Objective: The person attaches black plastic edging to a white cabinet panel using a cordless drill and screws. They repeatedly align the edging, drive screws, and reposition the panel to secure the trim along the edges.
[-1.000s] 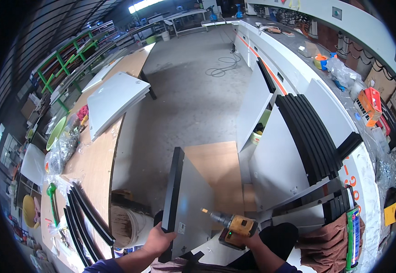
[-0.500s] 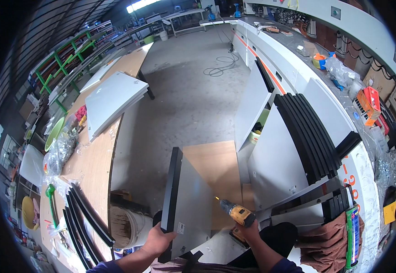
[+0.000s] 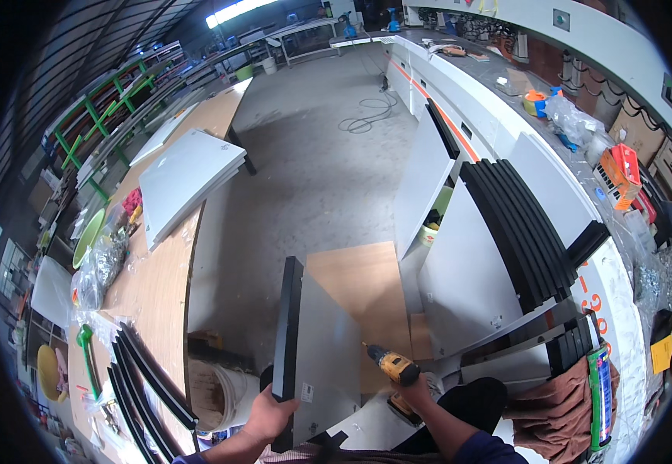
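Note:
A grey panel [image 3: 324, 340] with a black edge strip [image 3: 289, 332] stands upright on edge in front of me. My left hand [image 3: 272, 414] grips that black-edged side near its lower end, thumb on the strip and fingers mostly hidden. To the right of the panel, my right hand [image 3: 415, 392] is wrapped round the handle of a yellow and black cordless drill [image 3: 392, 365]. The drill's bit points up and to the left, toward the panel's face, apart from it. Beneath the panel lies a wood-coloured board [image 3: 367, 271] on the floor.
A wooden workbench [image 3: 162, 294] at left carries stacked white panels [image 3: 189, 178] and black strips [image 3: 139, 387]. Below it stands a white bucket [image 3: 231, 390]. At right, several black-edged panels [image 3: 517, 232] lean against a white-sided bench, beside a brown cloth [image 3: 548, 406]. A cable [image 3: 368, 114] lies on the floor.
The view has shifted slightly. The drill has moved a little to the left with my right hand. My left hand keeps its hold on the panel.

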Demonstrator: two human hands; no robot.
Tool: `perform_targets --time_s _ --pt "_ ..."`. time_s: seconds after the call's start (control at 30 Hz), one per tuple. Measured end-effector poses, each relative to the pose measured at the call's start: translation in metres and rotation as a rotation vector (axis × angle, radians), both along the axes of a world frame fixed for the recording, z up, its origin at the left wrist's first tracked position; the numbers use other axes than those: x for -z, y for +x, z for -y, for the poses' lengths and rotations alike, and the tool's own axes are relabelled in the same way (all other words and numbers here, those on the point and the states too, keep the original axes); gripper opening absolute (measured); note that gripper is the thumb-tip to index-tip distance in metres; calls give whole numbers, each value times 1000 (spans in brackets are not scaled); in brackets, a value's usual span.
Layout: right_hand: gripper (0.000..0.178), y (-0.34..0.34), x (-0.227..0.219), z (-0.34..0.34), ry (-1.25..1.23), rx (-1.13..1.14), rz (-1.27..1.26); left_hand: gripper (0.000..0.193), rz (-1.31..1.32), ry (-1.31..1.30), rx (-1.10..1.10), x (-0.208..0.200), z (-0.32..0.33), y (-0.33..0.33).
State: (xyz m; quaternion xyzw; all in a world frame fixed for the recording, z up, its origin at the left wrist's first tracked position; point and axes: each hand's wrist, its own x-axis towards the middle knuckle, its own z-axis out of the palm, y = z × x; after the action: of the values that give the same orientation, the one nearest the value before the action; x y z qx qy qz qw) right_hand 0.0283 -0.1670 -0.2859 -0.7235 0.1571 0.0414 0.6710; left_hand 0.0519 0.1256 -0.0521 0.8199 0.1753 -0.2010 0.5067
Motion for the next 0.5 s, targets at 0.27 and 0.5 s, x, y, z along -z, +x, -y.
perform_targets --time_s 0.27,0.5 --pt "35 -16 -95 12 155 231 118 42 38 11 2 -6 7 2" --pt "38 -40 -193 23 515 327 244 39 13 -91 6 -7 6 3"
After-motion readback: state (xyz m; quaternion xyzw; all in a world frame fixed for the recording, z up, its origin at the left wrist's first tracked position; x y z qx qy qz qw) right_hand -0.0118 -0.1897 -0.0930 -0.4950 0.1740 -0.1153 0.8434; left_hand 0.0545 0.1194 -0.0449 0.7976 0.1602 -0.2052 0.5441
